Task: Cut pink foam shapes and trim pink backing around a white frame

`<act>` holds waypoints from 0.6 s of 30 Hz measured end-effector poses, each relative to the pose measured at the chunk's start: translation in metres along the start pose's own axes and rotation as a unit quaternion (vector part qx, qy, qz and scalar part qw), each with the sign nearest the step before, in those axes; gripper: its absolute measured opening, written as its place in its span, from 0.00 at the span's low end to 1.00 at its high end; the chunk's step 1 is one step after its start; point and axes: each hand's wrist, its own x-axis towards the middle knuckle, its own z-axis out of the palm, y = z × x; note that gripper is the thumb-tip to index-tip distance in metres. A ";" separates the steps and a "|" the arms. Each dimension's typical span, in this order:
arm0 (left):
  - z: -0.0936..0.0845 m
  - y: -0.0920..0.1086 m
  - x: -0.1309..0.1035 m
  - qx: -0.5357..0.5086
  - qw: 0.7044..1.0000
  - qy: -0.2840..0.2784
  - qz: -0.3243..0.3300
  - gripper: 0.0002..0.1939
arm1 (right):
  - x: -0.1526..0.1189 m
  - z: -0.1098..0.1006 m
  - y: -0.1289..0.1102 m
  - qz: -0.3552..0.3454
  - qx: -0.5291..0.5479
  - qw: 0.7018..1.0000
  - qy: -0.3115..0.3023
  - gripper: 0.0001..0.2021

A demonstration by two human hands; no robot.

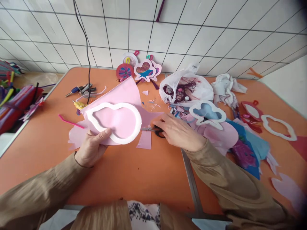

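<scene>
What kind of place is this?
It looks like a craft corner, maybe at home or in a classroom. The right hand has scissors, the left hand holds pink sheet with a white frame, and a plastic bag holds dark red yarn.

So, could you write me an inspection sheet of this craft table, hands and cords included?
Surface: orange tabletop with a grey seam; spills: nothing seen.
Work pieces: white frame lying on a pink sheet.
Clutter: pink scrap, keys, open plastic bag of dark red threads; blue cloth among pieces at the right.
Left hand: grips frame and sheet together, thumb on the frame.
Right hand: holds scissors, blades near the sheet's edge.
Cables: black cord hangs down to the tabletop by the keys; ends unclear.
Surroundings: white tiled wall behind; other people: nothing seen.
</scene>
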 end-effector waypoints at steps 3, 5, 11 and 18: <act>-0.001 0.000 0.000 -0.046 0.998 0.005 -0.033 0.41 | 0.001 -0.002 -0.002 0.001 -0.038 0.999 -0.036 0.18; -0.002 -0.001 0.000 -0.074 0.996 0.007 -0.052 0.39 | 0.001 -0.003 -0.003 -0.005 -0.056 0.997 -0.047 0.19; -0.002 0.000 0.001 -0.130 0.987 0.026 -0.092 0.31 | -0.001 -0.003 -0.005 -0.033 -0.082 0.995 -0.048 0.20; 0.000 0.005 0.001 -0.140 0.981 0.072 -0.117 0.28 | -0.004 -0.013 -0.004 -0.047 -0.035 0.998 -0.021 0.21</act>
